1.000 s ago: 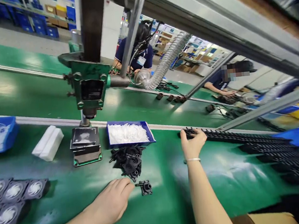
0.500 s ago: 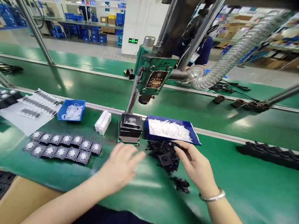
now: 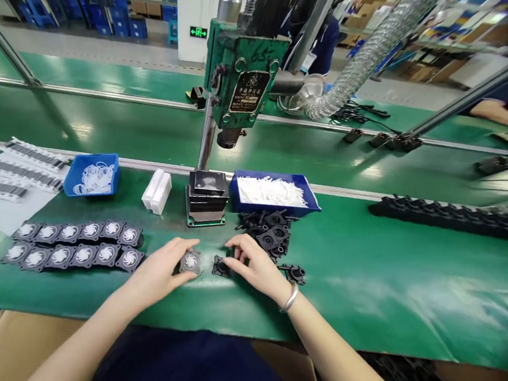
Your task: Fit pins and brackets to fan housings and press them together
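My left hand [image 3: 163, 270] rests on the green bench and pinches a small fan with a white rotor [image 3: 191, 261] by its edge. Close to its right, my right hand [image 3: 256, 266] has its fingers curled on a black fan frame [image 3: 220, 266] lying on the mat. A loose pile of black fan frames [image 3: 270, 235] lies just behind my right hand, and a single black frame [image 3: 294, 272] sits beside my right wrist.
Two rows of finished fans [image 3: 75, 246] lie to the left. A green press [image 3: 243, 78] stands over a dark fixture [image 3: 206, 198], beside a blue tray of white pieces [image 3: 273, 194], a white block [image 3: 157, 192] and a blue bin of white rings [image 3: 92, 176]. A row of black parts [image 3: 454, 219] runs along the right.
Both hands came down and together in front of the fixture. My left hand picked up a white-rotor fan, and my right hand brought one black frame out of the pile.
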Demonstrator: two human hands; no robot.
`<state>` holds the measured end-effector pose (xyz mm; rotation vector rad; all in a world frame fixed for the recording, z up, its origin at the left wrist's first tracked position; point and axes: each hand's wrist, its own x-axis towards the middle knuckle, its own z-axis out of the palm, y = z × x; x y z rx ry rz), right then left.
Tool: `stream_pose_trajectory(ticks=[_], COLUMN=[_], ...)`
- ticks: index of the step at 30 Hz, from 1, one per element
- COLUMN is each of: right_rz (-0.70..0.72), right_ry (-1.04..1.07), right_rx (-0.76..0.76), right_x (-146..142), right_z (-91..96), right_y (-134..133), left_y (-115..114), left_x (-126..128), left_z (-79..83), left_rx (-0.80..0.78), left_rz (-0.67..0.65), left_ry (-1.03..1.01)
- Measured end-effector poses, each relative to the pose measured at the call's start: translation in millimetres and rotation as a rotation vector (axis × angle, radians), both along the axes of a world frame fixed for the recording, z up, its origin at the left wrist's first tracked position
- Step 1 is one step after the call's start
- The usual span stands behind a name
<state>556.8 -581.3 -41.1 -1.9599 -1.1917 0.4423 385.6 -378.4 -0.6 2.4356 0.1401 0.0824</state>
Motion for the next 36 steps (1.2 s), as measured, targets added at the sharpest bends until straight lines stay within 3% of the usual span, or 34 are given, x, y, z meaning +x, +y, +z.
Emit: stream_pose_trajectory(ticks=[4,7,9,13,16,31,36], right_rz=[-0.034,-0.111,-0.137,0.051,0.181,0.231,0.223], right_ry=[-0.118,-0.155,-0.136,-0.045,-0.056,0.018,0.034], right_rx=[0.100,0.141,0.177,0.285,0.310,0.211,0.228], right_x=[-19.6,-19.4,-15.2,-19.1,-31.3,-36.9,-38.6], right_z=[-13.7,-14.0,-2.0,33.4,44.5,24.6,18.3], right_y=[-4.3,-4.3,-4.1,2.2,11.6,21.7,21.7], left_y=[-28.2,-35.5,-36.2,-35.9,-36.0,-29.7,-31.8], left_x=[-1.2,-1.9,-1.8,-1.3,-1.7,-1.2,-1.7], left_z=[-28.5,-40.1,-43.8,-48.4,-51.1,-42.8,-42.6], left_rx=[-0.369,-0.456,-0.479,-0.489,-0.463,-0.325,-0.332], left_rz=[0.086,0.103,0.099,0.099,0.108,0.022,0.049], left_ry=[-0.062,-0.105,-0.124,-0.164,-0.190,-0.156,-0.165])
